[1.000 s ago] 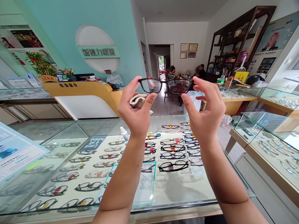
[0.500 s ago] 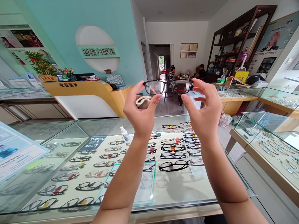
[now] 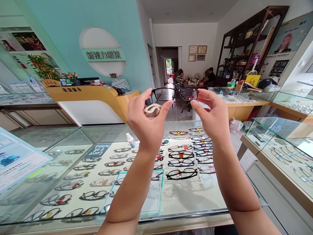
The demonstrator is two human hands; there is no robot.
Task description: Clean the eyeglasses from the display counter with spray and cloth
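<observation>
A pair of black-framed eyeglasses (image 3: 165, 94) is held up in front of me, above the glass display case (image 3: 195, 200). My left hand (image 3: 148, 119) grips the left side of the frame with its fingers and also has a folded pale cloth (image 3: 153, 110) tucked in the palm. On the other side, my right hand (image 3: 211, 112) pinches the right end of the frame between thumb and fingers. Red lettering shows on the right lens. Below my arms, rows of eyeglasses (image 3: 181, 174) lie inside the case.
A small white spray bottle (image 3: 131, 140) stands on the case. At the left is a tilted printed sign (image 3: 18, 160). Another glass case (image 3: 283, 147) runs along the right. Beyond are a yellow counter (image 3: 97, 98) and two seated people (image 3: 180, 80) at a table.
The eyeglasses have dropped slightly and turned a little, with the frame now more squarely shown. Both hands have lowered a bit, keeping hold of the frame.
</observation>
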